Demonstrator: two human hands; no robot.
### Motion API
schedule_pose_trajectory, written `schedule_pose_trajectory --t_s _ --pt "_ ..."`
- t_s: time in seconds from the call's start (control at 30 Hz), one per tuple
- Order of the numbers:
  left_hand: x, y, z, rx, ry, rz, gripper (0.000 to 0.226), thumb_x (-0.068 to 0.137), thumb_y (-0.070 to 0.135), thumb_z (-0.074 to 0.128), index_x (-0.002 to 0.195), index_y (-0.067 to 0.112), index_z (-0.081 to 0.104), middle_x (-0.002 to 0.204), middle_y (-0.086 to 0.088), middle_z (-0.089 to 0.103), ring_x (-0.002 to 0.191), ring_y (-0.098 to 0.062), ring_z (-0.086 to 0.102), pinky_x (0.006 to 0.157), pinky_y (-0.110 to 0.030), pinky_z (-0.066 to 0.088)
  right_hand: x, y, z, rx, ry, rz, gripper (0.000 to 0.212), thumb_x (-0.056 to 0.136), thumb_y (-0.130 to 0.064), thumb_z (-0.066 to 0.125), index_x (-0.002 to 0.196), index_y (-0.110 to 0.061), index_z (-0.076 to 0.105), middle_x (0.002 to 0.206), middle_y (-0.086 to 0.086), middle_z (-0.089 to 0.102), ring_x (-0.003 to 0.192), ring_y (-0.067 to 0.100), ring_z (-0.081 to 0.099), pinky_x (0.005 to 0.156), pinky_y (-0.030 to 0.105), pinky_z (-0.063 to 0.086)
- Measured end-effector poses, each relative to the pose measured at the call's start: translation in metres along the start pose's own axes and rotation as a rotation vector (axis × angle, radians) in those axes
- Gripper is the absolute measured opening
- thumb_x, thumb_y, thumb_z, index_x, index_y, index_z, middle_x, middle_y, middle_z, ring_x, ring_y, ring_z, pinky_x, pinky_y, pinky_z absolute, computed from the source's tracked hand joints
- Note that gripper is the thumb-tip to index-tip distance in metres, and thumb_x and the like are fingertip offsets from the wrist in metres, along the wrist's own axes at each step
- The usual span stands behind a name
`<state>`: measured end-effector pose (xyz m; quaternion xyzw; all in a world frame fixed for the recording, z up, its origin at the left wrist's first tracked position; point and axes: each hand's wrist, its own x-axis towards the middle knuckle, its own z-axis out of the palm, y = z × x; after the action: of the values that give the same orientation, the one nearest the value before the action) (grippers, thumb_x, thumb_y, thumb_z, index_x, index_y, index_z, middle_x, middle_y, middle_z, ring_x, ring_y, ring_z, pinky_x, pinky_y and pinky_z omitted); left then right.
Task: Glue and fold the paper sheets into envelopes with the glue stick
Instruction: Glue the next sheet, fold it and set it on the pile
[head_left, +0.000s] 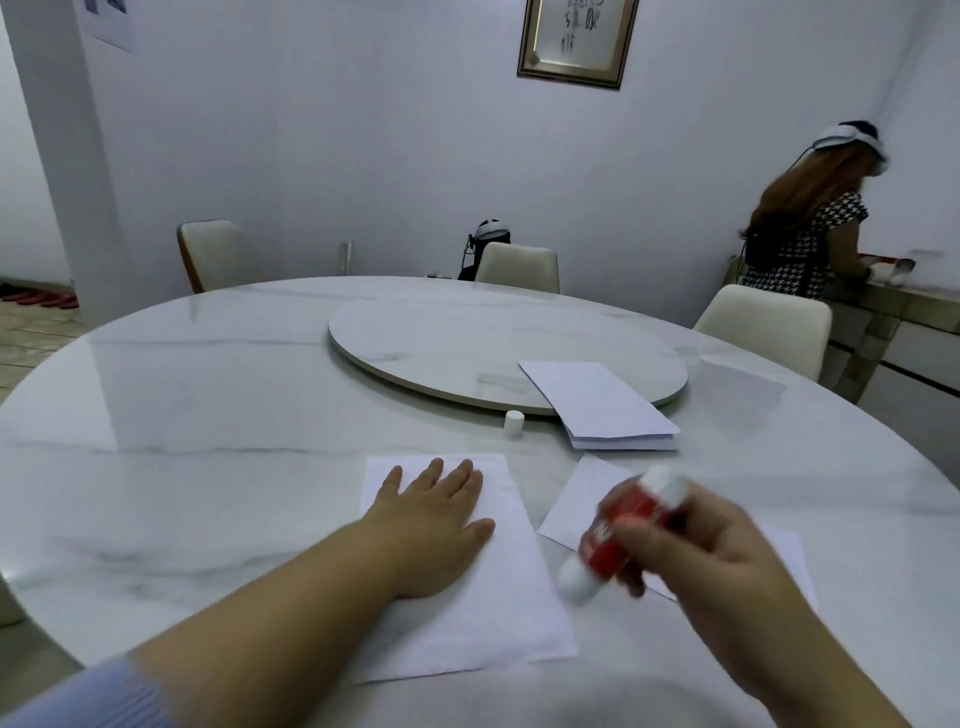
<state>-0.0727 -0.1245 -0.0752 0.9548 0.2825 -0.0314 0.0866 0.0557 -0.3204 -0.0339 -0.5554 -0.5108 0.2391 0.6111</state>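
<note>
Your left hand (434, 525) lay flat, fingers straight, pressing the paper sheet (478, 613) to the worktop (208, 415). Your right hand (717, 551) gripped the glue stick (618, 530), blurred, its lower tip just beside the sheet's right edge. The cap (514, 423) stood beyond your hands. Glue could have smeared onto the worktop, or onto the second sheet (582, 499) under your right hand, had the tip overshot the edge.
</note>
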Motion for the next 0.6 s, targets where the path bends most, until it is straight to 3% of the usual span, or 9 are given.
schedule_pose_trajectory --t_s 0.07,0.13,0.23,0.33,0.4,0.47,0.53,0.6 --pt "-0.004 -0.010 -0.016 0.012 -0.126 0.145 0.056 0.096 0.041 0.030 0.146 0.044 0.005 0.156 0.016 -0.020 0.140 -0.012 -0.028 0.117 -0.045 -0.013 0.004 -0.005 -0.008 0.198 0.180 -0.085 0.028 0.058 -0.027 0.081 0.082 -0.014 0.075 0.072 0.009 0.072 0.057 0.016 0.058 0.052 0.021 0.050" --pt "-0.007 -0.017 -0.030 0.032 -0.145 0.177 0.058 0.095 0.032 0.039 0.142 0.054 0.013 0.153 0.017 -0.025 0.138 -0.014 -0.033 0.116 -0.046 -0.013 0.011 -0.011 -0.010 0.178 0.233 -0.117 0.034 0.059 -0.035 0.077 0.087 -0.017 0.073 0.075 0.006 0.071 0.060 0.015 0.060 0.059 0.020 0.052" --pt "-0.008 -0.008 -0.022 0.006 0.061 -0.005 0.053 0.098 0.036 0.027 0.148 0.038 0.007 0.160 0.003 -0.010 0.146 -0.021 -0.015 0.118 -0.046 -0.002 0.029 -0.009 -0.002 0.021 0.334 -0.068 0.014 0.075 -0.025 0.073 0.088 -0.019 0.071 0.074 0.006 0.072 0.058 0.014 0.060 0.057 0.021 0.052" --pt "-0.014 0.004 -0.002 0.001 0.030 -0.054 0.055 0.098 0.040 0.021 0.149 0.031 0.004 0.161 0.002 -0.005 0.147 -0.021 -0.008 0.119 -0.046 -0.001 0.052 0.001 0.011 -0.082 0.342 -0.005 0.004 0.086 -0.018 0.065 0.087 -0.021 0.067 0.070 -0.002 0.075 0.053 0.010 0.058 0.049 0.020 0.048" --pt "-0.017 0.002 -0.004 -0.126 0.030 -0.021 0.050 0.096 0.035 0.027 0.145 0.037 0.021 0.160 0.009 0.010 0.147 -0.015 0.004 0.119 -0.043 0.000 0.066 0.008 0.018 -0.187 0.293 0.017 0.007 0.085 -0.022 0.065 0.081 -0.025 0.069 0.069 -0.010 0.074 0.054 0.006 0.058 0.048 0.018 0.045" --pt "-0.016 0.001 -0.007 -0.220 0.165 -0.030 0.043 0.095 0.035 0.029 0.137 0.037 0.038 0.151 0.011 0.031 0.141 -0.012 0.020 0.119 -0.041 0.009 0.077 0.018 0.026 -0.303 0.247 0.036 0.011 0.083 -0.028 0.064 0.074 -0.029 0.071 0.071 -0.013 0.074 0.058 0.008 0.060 0.051 0.021 0.047" --pt "-0.014 0.005 -0.004 -0.185 0.246 -0.095 0.050 0.096 0.043 0.027 0.145 0.033 0.026 0.158 0.009 0.018 0.146 -0.014 0.008 0.120 -0.041 0.005 0.088 0.027 0.033 -0.414 0.212 0.069 0.009 0.079 -0.033 0.062 0.074 -0.030 0.070 0.076 -0.007 0.074 0.070 0.019 0.064 0.062 0.038 0.055" --pt "-0.011 0.007 0.005 -0.104 0.181 -0.139 0.058 0.095 0.050 0.021 0.149 0.034 0.006 0.160 0.011 -0.002 0.147 -0.014 -0.010 0.119 -0.046 -0.005 0.095 0.035 0.037 -0.458 0.163 0.084 0.008 0.079 -0.032 0.062 0.077 -0.029 0.068 0.080 -0.002 0.074 0.080 0.022 0.066 0.075 0.046 0.056"
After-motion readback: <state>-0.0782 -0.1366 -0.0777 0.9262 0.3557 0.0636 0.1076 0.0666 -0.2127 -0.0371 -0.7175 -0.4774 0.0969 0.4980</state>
